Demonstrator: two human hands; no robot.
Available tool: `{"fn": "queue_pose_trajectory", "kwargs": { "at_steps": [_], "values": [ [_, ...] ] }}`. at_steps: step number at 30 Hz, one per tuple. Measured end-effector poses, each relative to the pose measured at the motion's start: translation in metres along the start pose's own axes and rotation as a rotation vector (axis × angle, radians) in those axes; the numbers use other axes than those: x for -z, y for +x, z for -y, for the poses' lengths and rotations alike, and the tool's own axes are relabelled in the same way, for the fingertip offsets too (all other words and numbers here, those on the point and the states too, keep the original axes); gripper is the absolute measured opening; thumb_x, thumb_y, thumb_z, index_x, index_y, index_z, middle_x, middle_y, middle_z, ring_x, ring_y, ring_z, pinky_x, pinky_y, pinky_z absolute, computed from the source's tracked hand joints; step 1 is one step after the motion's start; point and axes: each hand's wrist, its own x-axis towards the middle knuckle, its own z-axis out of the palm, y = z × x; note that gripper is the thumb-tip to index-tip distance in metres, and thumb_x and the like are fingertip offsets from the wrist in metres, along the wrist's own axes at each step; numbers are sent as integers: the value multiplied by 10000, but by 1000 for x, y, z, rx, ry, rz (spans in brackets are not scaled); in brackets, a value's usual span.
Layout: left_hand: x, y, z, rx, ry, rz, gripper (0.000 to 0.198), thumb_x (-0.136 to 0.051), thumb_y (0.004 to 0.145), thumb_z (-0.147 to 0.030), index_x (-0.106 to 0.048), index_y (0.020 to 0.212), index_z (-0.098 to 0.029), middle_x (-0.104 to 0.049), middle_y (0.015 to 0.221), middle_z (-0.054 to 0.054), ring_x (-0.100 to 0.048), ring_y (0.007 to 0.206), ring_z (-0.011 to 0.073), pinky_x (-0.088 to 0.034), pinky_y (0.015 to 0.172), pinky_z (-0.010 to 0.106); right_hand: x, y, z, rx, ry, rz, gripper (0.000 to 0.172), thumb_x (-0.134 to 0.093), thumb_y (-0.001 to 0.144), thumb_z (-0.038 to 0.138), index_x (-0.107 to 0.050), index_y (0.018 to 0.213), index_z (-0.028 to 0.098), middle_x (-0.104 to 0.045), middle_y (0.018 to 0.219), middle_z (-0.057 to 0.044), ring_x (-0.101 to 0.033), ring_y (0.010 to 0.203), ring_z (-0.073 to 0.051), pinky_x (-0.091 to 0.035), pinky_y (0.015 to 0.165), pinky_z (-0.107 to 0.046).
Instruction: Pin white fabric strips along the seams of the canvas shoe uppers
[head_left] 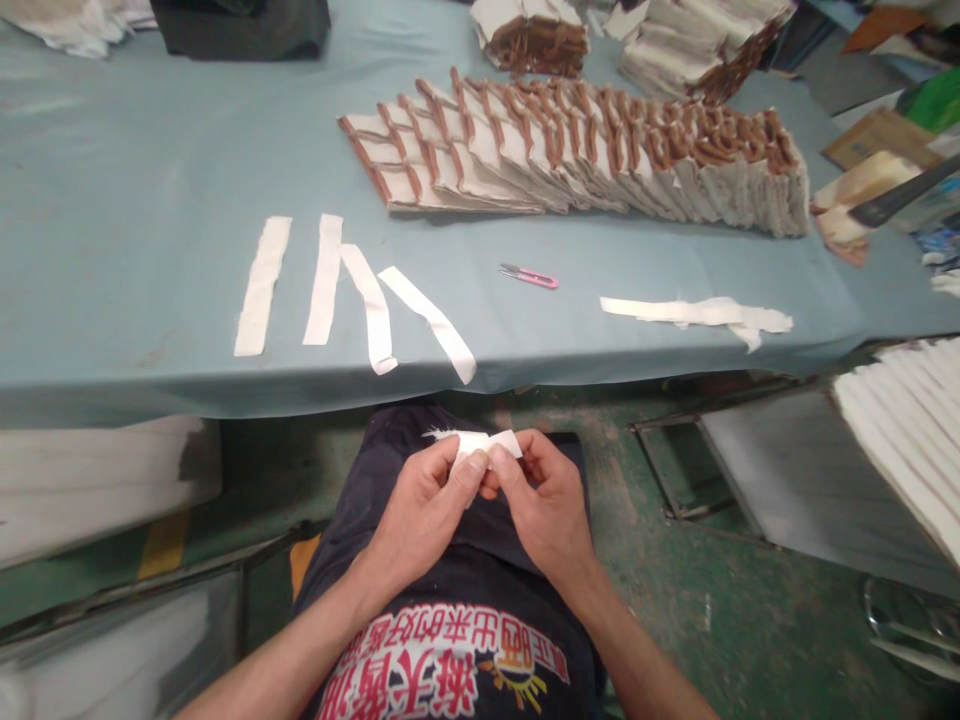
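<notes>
Over my lap, both hands pinch one short white fabric strip. My left hand grips its left part with thumb and fingers closed. My right hand is closed on its right part. The strip's frayed left end sticks out past my left fingers. Both hands sit below the front edge of the table, which has a blue-green cover.
Several white fabric strips lie on the table's left front, another loose strip at the right. Pink thread snips lie mid-table. A long fanned row of white-and-brown pieces fills the back. White stacks stand at my right.
</notes>
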Motion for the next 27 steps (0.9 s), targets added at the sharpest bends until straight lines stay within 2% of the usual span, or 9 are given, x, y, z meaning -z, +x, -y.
{"fn": "queue_pose_trajectory", "kwargs": {
  "at_steps": [2,5,10,12,19,23,27],
  "values": [
    [0,-1,-1,18,-37,40,374,-632,961,-475,-680,796,-143,-681,742,31,-586,682,156,-461,663,248,-3,0,-2,-3,56,-30,225,-647,955,397,-621,819,219,-639,635,30,-604,562,-148,-500,565,-268],
    [-1,-3,-2,42,-19,40,400,-615,983,-495,-679,805,-142,-696,748,44,-574,639,146,-439,603,237,-2,2,-1,2,66,-44,248,-617,977,423,-609,831,223,-590,598,47,-568,520,-140,-486,524,-261],
    [-6,-8,-4,-20,115,38,398,-553,1026,-441,-681,787,-150,-721,736,50,-615,622,154,-441,590,237,6,13,11,203,-158,-216,203,-612,953,362,-648,811,222,-673,698,12,-626,630,-160,-505,609,-275],
    [-9,-10,-4,-33,156,43,403,-520,1044,-422,-692,797,-155,-727,736,50,-637,630,161,-448,597,240,8,18,17,252,-178,-248,184,-616,945,342,-654,811,222,-678,708,13,-628,644,-157,-502,626,-274],
    [-17,-15,0,-108,225,83,380,-493,1063,-362,-751,868,-164,-741,740,45,-649,638,160,-454,633,249,6,40,34,148,108,-192,278,-634,937,450,-605,790,216,-580,615,41,-504,516,-124,-406,476,-241],
    [-21,-21,1,-116,207,101,390,-478,1070,-363,-764,886,-171,-755,770,56,-697,704,181,-477,674,256,10,68,42,126,227,-248,346,-654,919,526,-565,784,220,-528,605,57,-469,499,-113,-402,476,-241],
    [-22,-26,5,-132,243,141,408,-455,1077,-377,-768,900,-184,-746,774,54,-689,709,185,-468,677,259,16,103,55,176,279,-282,428,-659,889,624,-493,782,244,-464,603,76,-413,470,-99,-383,453,-239]
  ]
}}
